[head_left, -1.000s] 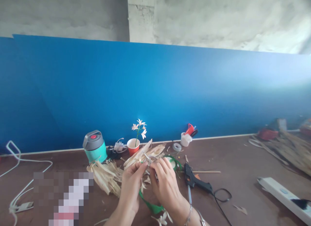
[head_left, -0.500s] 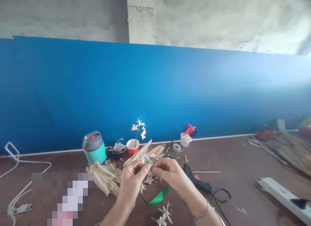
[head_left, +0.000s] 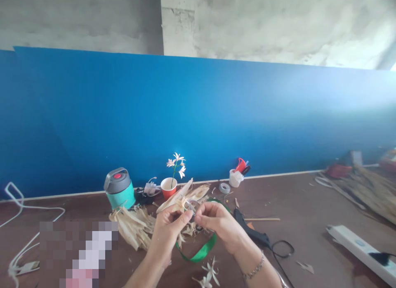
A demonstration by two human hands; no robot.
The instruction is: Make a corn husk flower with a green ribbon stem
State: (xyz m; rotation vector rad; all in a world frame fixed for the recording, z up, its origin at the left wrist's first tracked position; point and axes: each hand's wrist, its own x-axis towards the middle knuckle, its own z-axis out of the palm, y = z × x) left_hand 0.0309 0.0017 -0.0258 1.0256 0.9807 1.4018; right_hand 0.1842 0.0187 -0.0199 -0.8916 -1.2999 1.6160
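My left hand (head_left: 167,232) and my right hand (head_left: 216,224) meet over the brown table, both pinched on a small pale piece with a thin wire (head_left: 189,205) between the fingertips. A green ribbon (head_left: 199,251) loops down from under my right hand onto the table. A heap of dried husk strips (head_left: 134,224) lies just left of my left hand, and more husk leaves (head_left: 188,193) sit right behind the fingers. Small husk flowers (head_left: 208,275) lie on the table below my wrists.
A teal jug with a grey lid (head_left: 119,189), a red cup holding a flower stem (head_left: 169,185), a tape roll (head_left: 225,187) and a white cup with scissors (head_left: 236,176) stand along the blue wall. A black glue gun (head_left: 252,232) lies right of my hands; a white power strip (head_left: 359,249) at far right.
My right hand turned and drew its wrist out to the right. The green ribbon swung from under the wrists to a loop beneath the right hand. Both hands stayed pinched together.
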